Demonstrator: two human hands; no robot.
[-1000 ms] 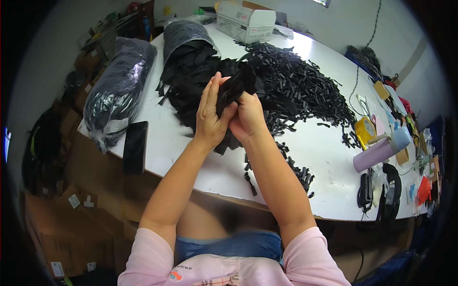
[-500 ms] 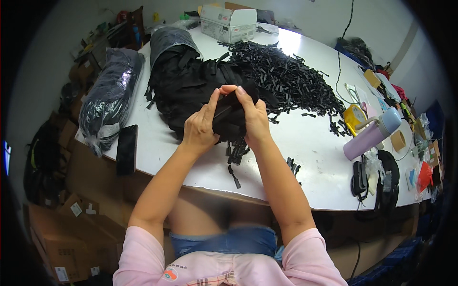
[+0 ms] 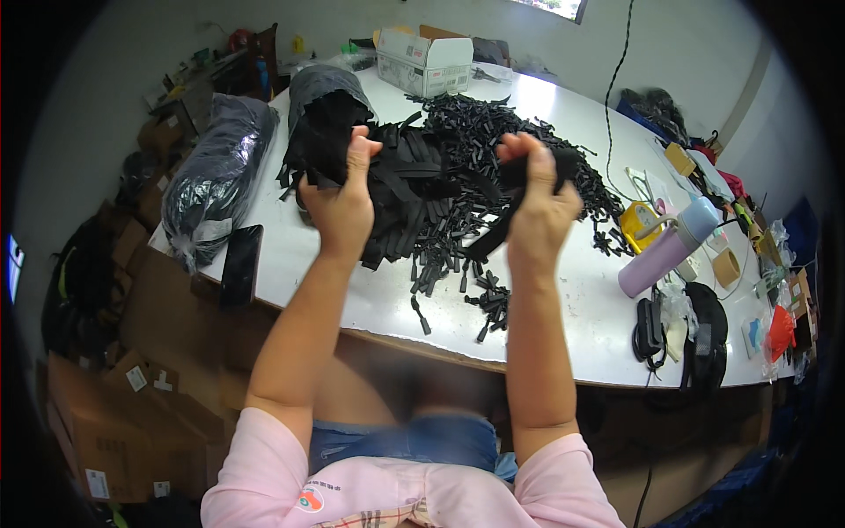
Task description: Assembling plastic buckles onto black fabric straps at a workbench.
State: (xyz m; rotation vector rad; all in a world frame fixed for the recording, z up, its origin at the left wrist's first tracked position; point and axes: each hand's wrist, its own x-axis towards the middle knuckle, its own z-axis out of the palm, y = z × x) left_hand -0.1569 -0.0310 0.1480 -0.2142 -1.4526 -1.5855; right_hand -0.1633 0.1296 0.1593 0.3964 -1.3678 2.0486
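Note:
My right hand (image 3: pixel 541 198) is raised over the table and grips a black fabric strip (image 3: pixel 493 236), folded at the fingers with an end hanging down to the left. My left hand (image 3: pixel 343 207) is up in front of the bag's mouth, thumb and fingers closed. Black cloth shows right behind it, and I cannot tell whether any of that is in its grip. Between the hands lies a heap of black fabric strips (image 3: pixel 400 189), spilling from a grey plastic bag (image 3: pixel 330 84). Many small black pieces like zipper pulls (image 3: pixel 493 132) are piled behind and around the right hand.
A filled plastic bag (image 3: pixel 220 176) and a phone (image 3: pixel 241 264) lie on the left side. At the back stands a white carton (image 3: pixel 424 66). On the right are a lilac bottle (image 3: pixel 660 260), a yellow tape measure (image 3: pixel 635 224), a tape roll (image 3: pixel 726 267) and black pouches (image 3: pixel 707 330).
My hands were together on black fabric; they have moved apart. The right hand has gone right with a strip, the left hand to the left. The view has shifted slightly.

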